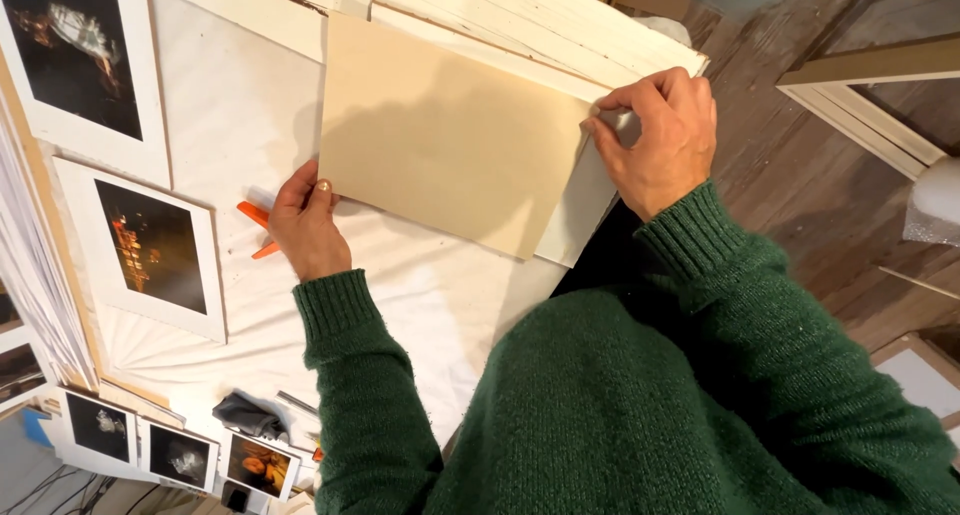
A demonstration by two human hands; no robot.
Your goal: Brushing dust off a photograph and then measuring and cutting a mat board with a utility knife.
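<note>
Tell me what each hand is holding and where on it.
Left hand presses the tan sheet's left edge. Right hand pinches its right edge, apparently together with the white board beneath.

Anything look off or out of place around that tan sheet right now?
Mostly in order. The tan sheet lies askew on the white board beneath it, edges not lined up. The right hand pinches its corner; the left hand steadies the other edge, covering an orange tool.

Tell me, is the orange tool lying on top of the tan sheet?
No, the orange tool lies on the white cloth behind the left hand, beside the tan sheet.
</note>
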